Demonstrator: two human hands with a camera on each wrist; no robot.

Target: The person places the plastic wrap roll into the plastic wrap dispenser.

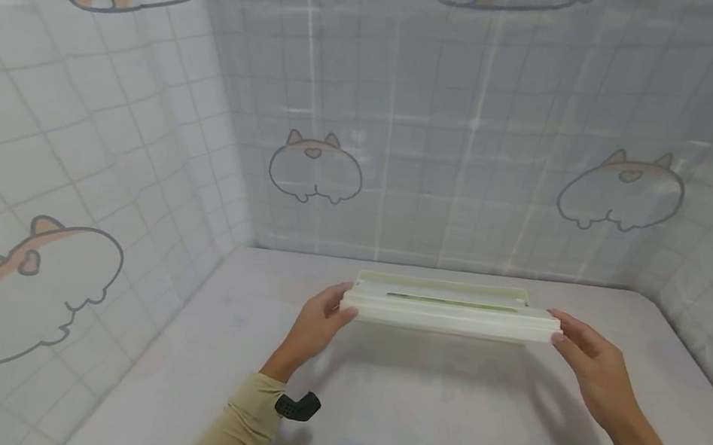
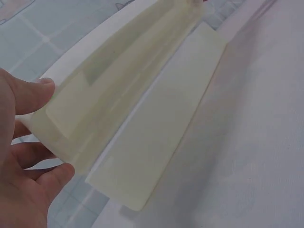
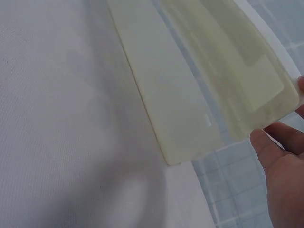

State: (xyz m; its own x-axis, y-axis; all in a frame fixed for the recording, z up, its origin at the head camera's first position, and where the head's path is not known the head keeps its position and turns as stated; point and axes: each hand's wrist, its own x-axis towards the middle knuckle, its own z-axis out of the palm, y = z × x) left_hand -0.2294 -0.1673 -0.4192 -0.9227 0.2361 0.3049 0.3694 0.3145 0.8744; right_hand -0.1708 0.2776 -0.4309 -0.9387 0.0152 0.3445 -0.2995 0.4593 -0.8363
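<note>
Both hands hold a long, shallow cream plastic lid (image 1: 452,320) level by its two short ends. My left hand (image 1: 314,330) pinches the left end, thumb on the near side and fingers behind. At the opposite end, my right hand (image 1: 598,378) grips in the same way. The lid's hollow inner side shows in the left wrist view, with the thumb (image 2: 35,95) on one edge. Just beyond and below the lid lies a matching long cream plastic box (image 1: 443,285), partly hidden by it. A gap separates the two pieces in the right wrist view.
The pieces are over a white cloth-covered table (image 1: 398,411). Pale tile-patterned curtains (image 1: 440,211) with cartoon dogs enclose it at the back and both sides. Dark wrist-worn cameras (image 1: 298,406) sit at both sleeves.
</note>
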